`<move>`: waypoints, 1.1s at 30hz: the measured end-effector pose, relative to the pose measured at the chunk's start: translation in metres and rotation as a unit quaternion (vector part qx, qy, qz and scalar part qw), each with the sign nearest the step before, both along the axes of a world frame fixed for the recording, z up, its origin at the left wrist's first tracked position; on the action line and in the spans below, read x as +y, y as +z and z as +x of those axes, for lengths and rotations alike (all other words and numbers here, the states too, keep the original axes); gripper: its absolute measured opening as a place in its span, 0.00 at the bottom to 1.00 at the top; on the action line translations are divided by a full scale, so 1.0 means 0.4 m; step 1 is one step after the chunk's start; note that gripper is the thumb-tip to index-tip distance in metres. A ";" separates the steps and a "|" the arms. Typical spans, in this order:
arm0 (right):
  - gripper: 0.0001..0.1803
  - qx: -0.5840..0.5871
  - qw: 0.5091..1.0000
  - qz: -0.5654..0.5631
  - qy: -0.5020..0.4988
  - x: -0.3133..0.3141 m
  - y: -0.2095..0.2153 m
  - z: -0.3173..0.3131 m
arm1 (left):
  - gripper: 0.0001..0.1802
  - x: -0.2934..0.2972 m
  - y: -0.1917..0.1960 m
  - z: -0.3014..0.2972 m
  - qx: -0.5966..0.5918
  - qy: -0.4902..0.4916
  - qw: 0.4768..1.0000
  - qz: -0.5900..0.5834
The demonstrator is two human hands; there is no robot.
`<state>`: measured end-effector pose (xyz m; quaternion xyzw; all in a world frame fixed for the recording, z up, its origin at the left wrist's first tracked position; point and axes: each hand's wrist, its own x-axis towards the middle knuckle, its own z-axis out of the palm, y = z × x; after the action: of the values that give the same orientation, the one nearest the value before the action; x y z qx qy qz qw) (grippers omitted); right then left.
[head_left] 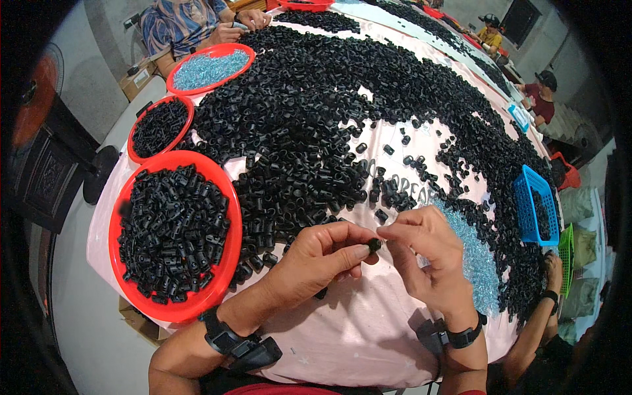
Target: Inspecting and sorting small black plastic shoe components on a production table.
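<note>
My left hand [319, 260] pinches a small black plastic tube piece [374, 245] between thumb and forefinger. My right hand [424, 253] meets it at the fingertips and touches the same piece. Both hands hover over a pale pink cloth-covered table [355, 329]. A huge heap of identical black plastic pieces [309, 125] spreads just beyond the hands. A patch of small pale blue beads [477, 260] lies to the right of my right hand. At the near left, a red round tray [227, 263] holds many black pieces.
Two more red trays sit at far left: one with black pieces [160, 126], one with blue beads [210, 69]. A blue basket [536, 204] and a green basket [566, 250] stand at right. Other people sit around the table, one at top left [191, 23], another's arm at lower right [546, 296].
</note>
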<state>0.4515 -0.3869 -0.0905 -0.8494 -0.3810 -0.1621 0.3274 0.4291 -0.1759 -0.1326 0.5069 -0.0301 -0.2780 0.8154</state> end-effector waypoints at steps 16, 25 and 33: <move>0.12 0.170 0.983 0.055 -0.046 0.009 0.014 -0.021 | 0.15 -0.006 -0.007 -0.001 -0.011 0.003 1.000 -0.018; 0.14 0.097 0.993 0.071 -0.005 0.010 -0.014 -0.008 | 0.16 -0.006 -0.011 -0.005 -0.023 0.012 1.000 0.009; 0.14 0.258 0.949 0.173 -0.050 0.003 -0.029 -0.017 | 0.16 -0.008 -0.004 -0.004 -0.023 0.031 0.999 0.010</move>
<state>0.4445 -0.3855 -0.1019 -0.8102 -0.2068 -0.0171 0.5482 0.4275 -0.1792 -0.1341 0.5221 -0.0299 -0.2410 0.8176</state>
